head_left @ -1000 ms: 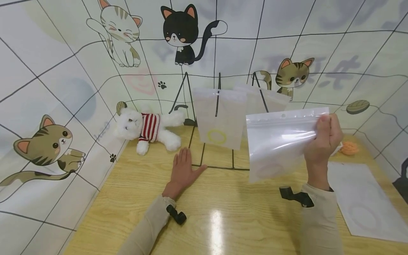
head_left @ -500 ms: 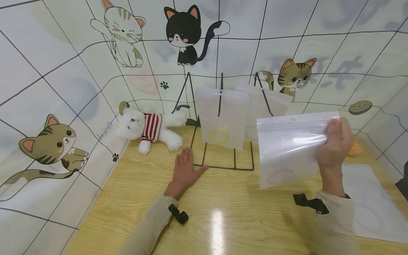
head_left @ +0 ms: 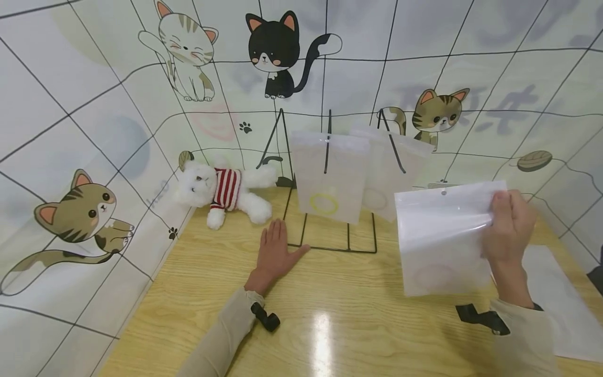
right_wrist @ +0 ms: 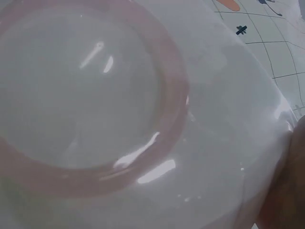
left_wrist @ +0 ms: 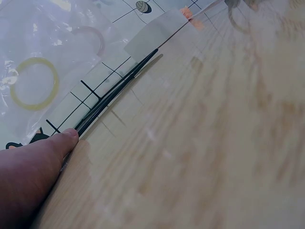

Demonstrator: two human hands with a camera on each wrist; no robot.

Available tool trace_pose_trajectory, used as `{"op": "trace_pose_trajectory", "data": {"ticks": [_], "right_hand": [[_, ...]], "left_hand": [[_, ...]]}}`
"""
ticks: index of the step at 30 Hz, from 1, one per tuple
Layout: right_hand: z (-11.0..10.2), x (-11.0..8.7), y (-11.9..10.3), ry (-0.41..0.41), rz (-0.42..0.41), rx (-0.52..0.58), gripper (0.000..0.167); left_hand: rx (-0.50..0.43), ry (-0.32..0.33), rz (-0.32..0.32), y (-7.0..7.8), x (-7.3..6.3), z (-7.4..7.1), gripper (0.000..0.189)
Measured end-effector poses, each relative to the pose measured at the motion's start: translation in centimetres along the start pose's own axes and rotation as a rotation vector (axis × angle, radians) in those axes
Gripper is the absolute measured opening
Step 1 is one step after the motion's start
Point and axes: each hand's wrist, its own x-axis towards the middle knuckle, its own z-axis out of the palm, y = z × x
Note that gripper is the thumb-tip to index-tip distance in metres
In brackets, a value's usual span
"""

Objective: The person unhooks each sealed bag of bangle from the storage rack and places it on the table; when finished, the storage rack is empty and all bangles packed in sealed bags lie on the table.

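Note:
Up at the right of the head view, my right hand (head_left: 511, 230) pinches the upper right edge of a clear zip bag (head_left: 443, 235). Inside this bag is a pink ring (right_wrist: 174, 95), large in the right wrist view. My left hand (head_left: 275, 254) lies flat on the table, fingers straight, its thumb (left_wrist: 52, 150) touching the base bar of a black wire rack (head_left: 325, 248). From the rack's hooks hang a bag (head_left: 330, 173) with a yellow ring (left_wrist: 56, 83) and, behind it, another bag (head_left: 391, 180) with a pale ring.
A white plush bear (head_left: 200, 183) in a striped shirt lies left of the rack. On the wooden table (head_left: 292, 324), a white bag or sheet (head_left: 560, 303) lies at the right. A cat-printed cloth (head_left: 358, 78) walls the back and sides. An orange item (left_wrist: 193, 19) shows beyond the rack.
My right hand has moved right and lower with the zip bag, away from the rack and hanging bags. My left hand has stayed at the rack's base.

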Motion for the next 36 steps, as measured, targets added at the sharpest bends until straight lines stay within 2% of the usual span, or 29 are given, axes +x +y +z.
{"op": "trace_pose_trajectory", "data": {"ticks": [3, 8, 11, 18, 23, 28, 32, 36], "right_hand": [[-0.4, -0.3, 0.5, -0.02, 0.028, -0.048, 0.035], [-1.2, -1.0, 1.8, -0.07, 0.195, -0.164, 0.03], [-1.3, -1.5, 2.8, -0.087, 0.246, -0.198, 0.031], [-1.2, -2.1, 4.8, -0.078, 0.186, -0.151, 0.032], [-1.6, -2.1, 6.3, -0.128, 0.286, -0.217, 0.03], [-2.0, -2.0, 7.9, -0.219, 0.391, -0.283, 0.034], [-2.2, -2.0, 9.0, -0.288, 0.381, -0.319, 0.039], [-1.9, -2.2, 9.8, -0.313, 0.342, -0.333, 0.043]], "left_hand": [[0.001, -0.01, -0.005, 0.0, 0.0, 0.0, 0.109], [0.009, -0.008, -0.002, -0.2, 0.1, 0.2, 0.11], [0.021, -0.008, -0.003, -0.4, 0.2, 0.4, 0.11], [0.017, -0.007, -0.004, -0.6, 0.2, 0.4, 0.11], [-0.004, -0.015, -0.004, -0.3, 0.3, 0.2, 0.109], [0.016, -0.018, -0.008, -0.4, 0.3, 0.3, 0.109], [0.014, -0.01, -0.008, -0.5, 0.2, 0.4, 0.109], [0.019, -0.013, -0.01, -0.5, 0.3, 0.3, 0.11]]}}
